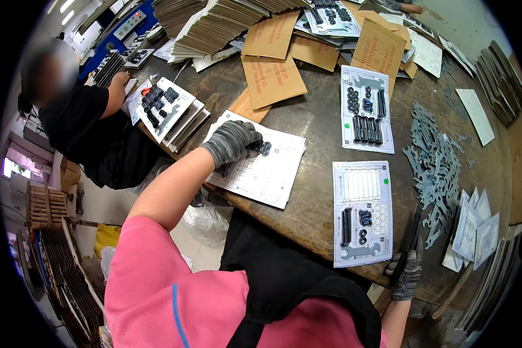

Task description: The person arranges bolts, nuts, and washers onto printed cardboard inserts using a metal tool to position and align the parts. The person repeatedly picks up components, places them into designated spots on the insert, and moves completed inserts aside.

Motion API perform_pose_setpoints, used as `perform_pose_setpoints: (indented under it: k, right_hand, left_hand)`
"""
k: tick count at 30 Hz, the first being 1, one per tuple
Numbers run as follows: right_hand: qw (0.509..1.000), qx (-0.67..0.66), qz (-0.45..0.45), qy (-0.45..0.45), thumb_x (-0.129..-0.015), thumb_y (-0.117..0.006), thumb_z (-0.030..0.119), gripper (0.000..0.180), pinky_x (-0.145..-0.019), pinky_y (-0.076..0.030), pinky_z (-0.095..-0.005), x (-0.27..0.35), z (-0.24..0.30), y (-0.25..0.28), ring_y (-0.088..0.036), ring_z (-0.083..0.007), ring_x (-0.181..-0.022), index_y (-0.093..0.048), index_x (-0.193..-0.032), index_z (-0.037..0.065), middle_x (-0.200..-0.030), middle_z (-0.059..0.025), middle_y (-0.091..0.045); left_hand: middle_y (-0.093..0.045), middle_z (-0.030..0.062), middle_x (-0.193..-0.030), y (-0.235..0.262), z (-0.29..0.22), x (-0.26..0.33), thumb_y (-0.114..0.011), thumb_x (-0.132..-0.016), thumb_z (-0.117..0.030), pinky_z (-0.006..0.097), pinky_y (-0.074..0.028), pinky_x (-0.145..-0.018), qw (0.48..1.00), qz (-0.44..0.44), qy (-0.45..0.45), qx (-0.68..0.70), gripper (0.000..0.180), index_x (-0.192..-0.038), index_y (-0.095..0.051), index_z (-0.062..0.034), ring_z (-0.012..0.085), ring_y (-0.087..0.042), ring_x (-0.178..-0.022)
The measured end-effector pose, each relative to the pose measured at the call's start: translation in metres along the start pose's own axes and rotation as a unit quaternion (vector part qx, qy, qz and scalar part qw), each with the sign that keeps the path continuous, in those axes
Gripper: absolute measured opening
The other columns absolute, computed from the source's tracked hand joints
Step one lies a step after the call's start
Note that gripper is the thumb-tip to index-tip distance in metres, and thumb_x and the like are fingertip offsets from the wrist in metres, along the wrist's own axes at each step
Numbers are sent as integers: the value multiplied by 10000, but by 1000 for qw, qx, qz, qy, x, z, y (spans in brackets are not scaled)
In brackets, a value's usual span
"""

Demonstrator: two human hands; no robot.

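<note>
My left hand (232,141), in a grey knit glove, is curled over a stack of printed sheets (267,180) at the table edge. Small black nuts (263,148) show at its fingertips, and more dark parts lie partly hidden under the palm. Low on the right, my gloved right hand (409,271) is closed around a long, narrow dark thing (412,235) whose kind I cannot make out. Beside that hand lies a printed card (362,174) carrying black bolts, nuts and a grey wrench (361,252). Farther back sits a similar card (348,142) with a row of several bolts (367,129).
Loose grey wrenches (432,165) are heaped right of the cards. Brown cardboard pieces (272,78) and stacked cards (217,29) fill the far side. At left, a co-worker in black (93,127) sits by another loaded card (165,107). Packed cards (475,232) lie far right.
</note>
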State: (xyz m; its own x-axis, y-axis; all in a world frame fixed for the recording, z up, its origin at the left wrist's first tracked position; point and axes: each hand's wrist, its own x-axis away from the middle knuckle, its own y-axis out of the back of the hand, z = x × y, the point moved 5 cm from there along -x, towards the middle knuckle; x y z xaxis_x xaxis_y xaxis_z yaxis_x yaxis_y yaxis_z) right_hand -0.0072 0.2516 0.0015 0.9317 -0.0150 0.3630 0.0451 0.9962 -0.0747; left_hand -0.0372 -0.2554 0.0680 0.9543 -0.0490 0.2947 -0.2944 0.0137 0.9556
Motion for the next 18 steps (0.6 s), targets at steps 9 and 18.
perform_pose_setpoints:
  k: [9,18]
  right_hand:
    - [1000,-5,-2,9,-868,-504,347,633,-347,-457,-274,0,-1,0,-517,-158,-425,-196,-1382,144,-640,-71,-530]
    - [1000,-12,4,-5,-882,-495,340,583,-356,-449,-278,-1,-2,0,-507,-146,-434,-218,-1374,192,-628,-56,-512]
  left_hand:
    - [-583,94,-947,0,12,3,-708,-668,-299,364,-437,-819,998,-52,-21,24,444,-1062,-593,-128,282,-555,-920]
    - [-590,83,-957,0,14,2,-695,-680,-256,364,-446,-816,998,39,22,-35,394,-1053,-604,-166,272,-561,-926]
